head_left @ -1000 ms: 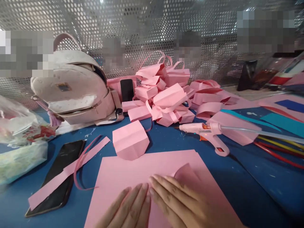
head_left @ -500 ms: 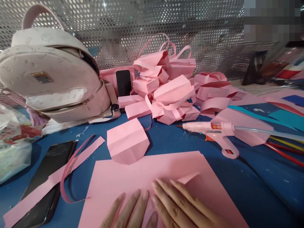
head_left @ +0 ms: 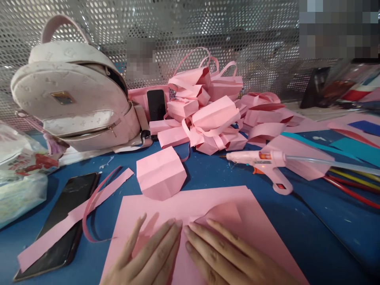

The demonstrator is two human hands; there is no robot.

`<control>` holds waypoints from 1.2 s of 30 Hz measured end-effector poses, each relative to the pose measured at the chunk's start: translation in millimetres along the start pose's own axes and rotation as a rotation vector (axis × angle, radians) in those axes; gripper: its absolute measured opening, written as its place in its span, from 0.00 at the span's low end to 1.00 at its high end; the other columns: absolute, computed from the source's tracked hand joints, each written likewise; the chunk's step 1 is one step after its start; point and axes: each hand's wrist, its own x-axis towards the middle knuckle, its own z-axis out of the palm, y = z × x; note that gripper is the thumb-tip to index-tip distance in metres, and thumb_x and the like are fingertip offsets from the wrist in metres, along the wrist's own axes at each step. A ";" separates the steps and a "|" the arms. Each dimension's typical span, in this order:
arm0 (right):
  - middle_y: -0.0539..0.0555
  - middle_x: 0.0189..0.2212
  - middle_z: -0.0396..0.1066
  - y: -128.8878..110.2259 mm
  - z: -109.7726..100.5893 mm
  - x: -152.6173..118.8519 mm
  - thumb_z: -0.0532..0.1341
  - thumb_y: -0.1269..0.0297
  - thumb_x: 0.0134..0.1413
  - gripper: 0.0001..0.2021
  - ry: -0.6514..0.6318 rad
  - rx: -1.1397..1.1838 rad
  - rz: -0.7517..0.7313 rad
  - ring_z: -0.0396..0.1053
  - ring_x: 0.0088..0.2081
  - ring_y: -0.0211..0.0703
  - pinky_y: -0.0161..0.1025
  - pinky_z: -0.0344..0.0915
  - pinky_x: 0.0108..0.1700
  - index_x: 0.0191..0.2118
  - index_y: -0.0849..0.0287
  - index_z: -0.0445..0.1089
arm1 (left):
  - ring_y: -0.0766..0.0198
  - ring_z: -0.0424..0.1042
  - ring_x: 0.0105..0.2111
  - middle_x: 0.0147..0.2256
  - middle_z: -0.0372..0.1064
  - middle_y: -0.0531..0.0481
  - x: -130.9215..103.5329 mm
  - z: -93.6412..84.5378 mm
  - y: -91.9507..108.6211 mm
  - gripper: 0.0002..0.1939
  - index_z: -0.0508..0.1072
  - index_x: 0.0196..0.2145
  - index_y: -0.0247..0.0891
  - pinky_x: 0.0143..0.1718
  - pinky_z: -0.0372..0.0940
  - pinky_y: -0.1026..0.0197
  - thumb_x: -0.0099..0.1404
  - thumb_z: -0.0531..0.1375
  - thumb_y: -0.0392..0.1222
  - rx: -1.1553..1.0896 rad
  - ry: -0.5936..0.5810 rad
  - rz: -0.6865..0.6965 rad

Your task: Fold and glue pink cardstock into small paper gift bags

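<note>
A large sheet of pink paper lies flat at the front of the blue table. On it a smaller pink paper piece has an edge raised off the sheet beyond my right hand's fingers. My left hand lies with straight fingers on the pink paper, forefinger side toward the middle. Opposite it, my right hand presses down with outstretched fingers, partly covering the smaller piece. The fingertips of both hands nearly meet. How far the piece extends beneath them is hidden. Just past the sheet's back edge rests a folded pink paper box.
A hot glue gun lies to the right, its cord running forward. Pink paper bags are heaped behind. On the left are a phone under a pink strip, a plastic bag and a white backpack.
My left hand has moved forward and left, and more of it shows. The raised edge of the smaller piece looks wider and more curved. My right hand has shifted slightly left.
</note>
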 end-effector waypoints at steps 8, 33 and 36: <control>0.63 0.63 0.64 6.2 -14.0 9.1 0.53 0.59 0.67 0.24 -0.074 0.033 0.090 0.62 0.64 0.55 0.48 0.66 0.62 0.62 0.66 0.67 | 0.59 0.61 0.65 0.63 0.65 0.45 1.7 -4.6 -4.5 0.21 0.68 0.61 0.30 0.70 0.45 0.57 0.76 0.51 0.41 -0.019 -0.003 0.081; 0.58 0.61 0.69 2.1 -5.7 7.4 0.49 0.63 0.69 0.22 -0.066 -0.092 0.031 0.66 0.61 0.50 0.46 0.65 0.60 0.60 0.65 0.69 | 0.49 0.63 0.63 0.62 0.65 0.37 -7.6 7.7 3.0 0.28 0.55 0.70 0.39 0.57 0.68 0.53 0.77 0.45 0.52 0.170 -0.050 0.095; 0.57 0.61 0.69 2.6 -3.3 7.2 0.49 0.63 0.69 0.21 -0.061 -0.082 0.048 0.66 0.60 0.50 0.46 0.65 0.59 0.60 0.64 0.70 | 0.50 0.65 0.63 0.62 0.66 0.37 -6.1 10.8 -1.8 0.30 0.59 0.68 0.37 0.57 0.68 0.53 0.77 0.43 0.55 0.116 0.002 0.071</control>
